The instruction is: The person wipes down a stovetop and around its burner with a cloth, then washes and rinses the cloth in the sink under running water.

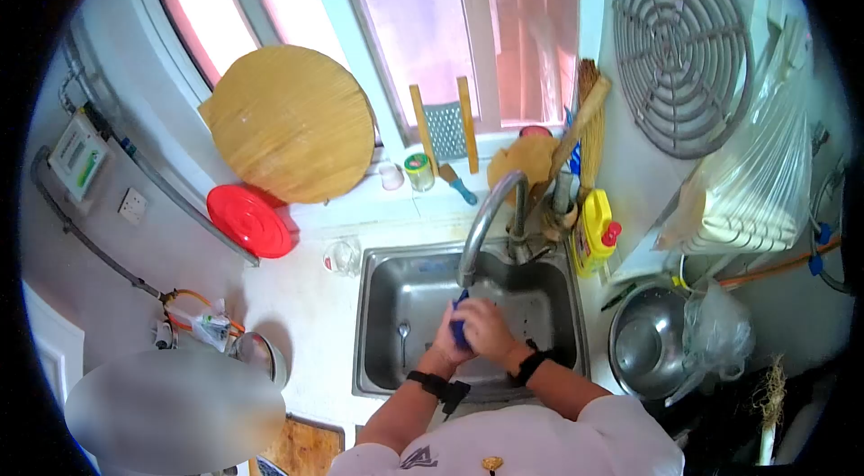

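Both hands are over the steel sink (378,332), just below the curved faucet (486,215). My left hand (445,344) is closed around a small dark blue item (460,332) whose kind I cannot make out. Against its other side, my right hand (488,332) is closed too, its fingers curled over the item. Part of the blue item is hidden by the fingers. A metal spoon (404,332) lies on the sink floor to the left of my hands.
A clear glass jar (342,257) stands left of the sink. A yellow bottle (594,233) and a metal bowl (643,341) are on the right. Behind, a grater (445,130) and a round wooden board (288,125) lean by the window. A blurred patch covers the lower left.
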`<state>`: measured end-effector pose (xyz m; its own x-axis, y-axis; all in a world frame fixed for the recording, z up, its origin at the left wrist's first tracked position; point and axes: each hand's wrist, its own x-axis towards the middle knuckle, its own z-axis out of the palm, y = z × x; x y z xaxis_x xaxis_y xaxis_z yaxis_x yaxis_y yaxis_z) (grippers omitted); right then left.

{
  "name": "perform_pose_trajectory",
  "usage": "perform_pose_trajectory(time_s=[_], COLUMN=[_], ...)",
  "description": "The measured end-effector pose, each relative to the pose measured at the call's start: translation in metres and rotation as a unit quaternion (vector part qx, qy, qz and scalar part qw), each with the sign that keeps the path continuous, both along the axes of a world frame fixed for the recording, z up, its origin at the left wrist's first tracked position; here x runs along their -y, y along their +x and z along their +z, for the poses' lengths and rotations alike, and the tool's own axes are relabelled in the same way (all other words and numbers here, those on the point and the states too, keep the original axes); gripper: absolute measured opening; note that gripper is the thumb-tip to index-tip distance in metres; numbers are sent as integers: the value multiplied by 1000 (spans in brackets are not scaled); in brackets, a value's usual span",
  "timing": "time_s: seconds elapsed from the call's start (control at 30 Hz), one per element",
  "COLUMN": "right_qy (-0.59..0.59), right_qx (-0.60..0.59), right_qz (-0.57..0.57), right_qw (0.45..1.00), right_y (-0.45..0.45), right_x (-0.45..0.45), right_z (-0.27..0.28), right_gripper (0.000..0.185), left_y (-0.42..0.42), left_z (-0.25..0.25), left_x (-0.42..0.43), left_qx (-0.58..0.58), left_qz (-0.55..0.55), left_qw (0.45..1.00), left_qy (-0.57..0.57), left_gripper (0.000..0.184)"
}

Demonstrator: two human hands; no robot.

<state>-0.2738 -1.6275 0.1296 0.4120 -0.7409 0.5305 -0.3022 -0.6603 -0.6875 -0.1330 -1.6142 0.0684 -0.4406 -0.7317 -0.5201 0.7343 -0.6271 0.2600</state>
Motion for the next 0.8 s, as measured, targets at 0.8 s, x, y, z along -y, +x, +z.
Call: perform_pose_trajectory(time_s=[0.8], right_qy=[461], right_qx=[216], right_qz=[-130], right_qw=[851], right_y=[49], right_x=[32], right_z=[-40], right_gripper=[40], left_y=[2], left_z=[-4], left_x=[18], left_qx=[544], left_qz=[134], left_qw=[806], left_qy=[-190], left_gripper=[21])
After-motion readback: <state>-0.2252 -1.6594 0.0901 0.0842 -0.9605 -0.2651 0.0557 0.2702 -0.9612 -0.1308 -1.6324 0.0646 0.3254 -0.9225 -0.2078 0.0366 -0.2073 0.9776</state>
